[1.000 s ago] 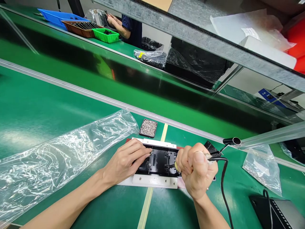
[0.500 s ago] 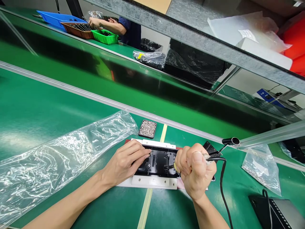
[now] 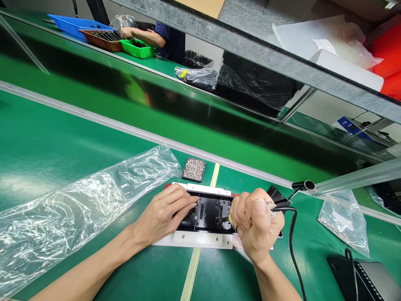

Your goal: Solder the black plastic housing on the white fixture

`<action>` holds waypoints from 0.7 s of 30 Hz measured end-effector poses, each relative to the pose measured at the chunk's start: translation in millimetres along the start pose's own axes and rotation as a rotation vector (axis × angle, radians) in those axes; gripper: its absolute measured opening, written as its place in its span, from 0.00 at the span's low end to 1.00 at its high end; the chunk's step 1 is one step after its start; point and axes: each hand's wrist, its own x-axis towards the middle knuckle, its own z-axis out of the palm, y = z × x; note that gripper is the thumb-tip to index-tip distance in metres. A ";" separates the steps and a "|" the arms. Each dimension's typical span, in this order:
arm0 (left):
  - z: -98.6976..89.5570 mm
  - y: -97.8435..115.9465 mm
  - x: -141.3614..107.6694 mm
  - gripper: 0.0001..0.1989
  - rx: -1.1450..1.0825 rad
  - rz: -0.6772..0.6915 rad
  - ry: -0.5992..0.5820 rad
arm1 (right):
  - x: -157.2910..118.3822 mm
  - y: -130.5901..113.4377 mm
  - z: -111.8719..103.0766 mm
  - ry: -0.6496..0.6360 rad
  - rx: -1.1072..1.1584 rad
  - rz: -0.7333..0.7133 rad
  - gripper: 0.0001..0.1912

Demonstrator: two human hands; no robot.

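Note:
A black plastic housing (image 3: 208, 213) lies in a white fixture (image 3: 203, 239) on the green bench. My left hand (image 3: 166, 211) rests over the housing's left part, thumb and forefinger pinched together near a small metal insert; whether they hold something is hidden. My right hand (image 3: 258, 219) is wrapped round a corded tool (image 3: 231, 219), whose dark tip points left into the housing's right part. The tool's black cable runs from the fist down to the right. Behind the fixture sits a small black tray (image 3: 194, 169) full of tiny metal pieces.
Clear plastic film (image 3: 94, 209) covers the bench at left. A tool holder (image 3: 303, 185), a plastic bag (image 3: 346, 221) and a black device (image 3: 366, 276) are at right. A metal shelf edge crosses above. Across the divider, a person's hand (image 3: 127, 32) is by coloured bins (image 3: 138, 49).
The other person's hand has moved slightly right, towards the green bin. My own hands and the tool look almost unmoved.

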 end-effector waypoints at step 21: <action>1.6 -1.2 -0.6 0.18 -0.011 0.002 0.001 | -0.8 1.3 -0.9 -0.004 0.002 -0.011 0.22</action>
